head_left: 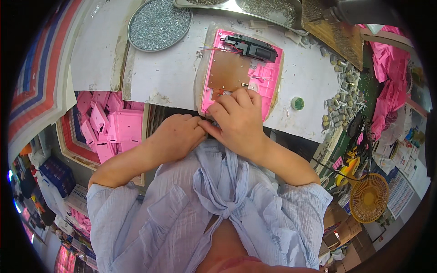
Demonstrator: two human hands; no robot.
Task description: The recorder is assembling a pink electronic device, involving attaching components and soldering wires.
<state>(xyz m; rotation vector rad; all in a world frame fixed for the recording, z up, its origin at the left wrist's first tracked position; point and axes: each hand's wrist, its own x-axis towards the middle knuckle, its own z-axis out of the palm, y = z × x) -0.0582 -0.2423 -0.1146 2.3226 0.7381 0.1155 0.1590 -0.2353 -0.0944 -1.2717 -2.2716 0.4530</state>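
A pink plastic casing (268,75) lies inner side up at the table's near edge. Inside are a brown circuit board (230,70), a long black plastic part (255,48) and thin coloured wires. My right hand (241,119) bends over the casing's near edge, its fingers curled on the lower part and its thumb below. My left hand (178,136) is closed just in front of the casing's near left corner, fingertips meeting my right thumb. Whatever sits between the fingers of either hand is hidden.
A round tray of small screws (160,25) stands at the back left, near a metal tray (268,9) of small parts. Small metal pieces (341,95) lie heaped at the right, past a green round cap (297,103). Pink casings (129,127) fill a bin at left.
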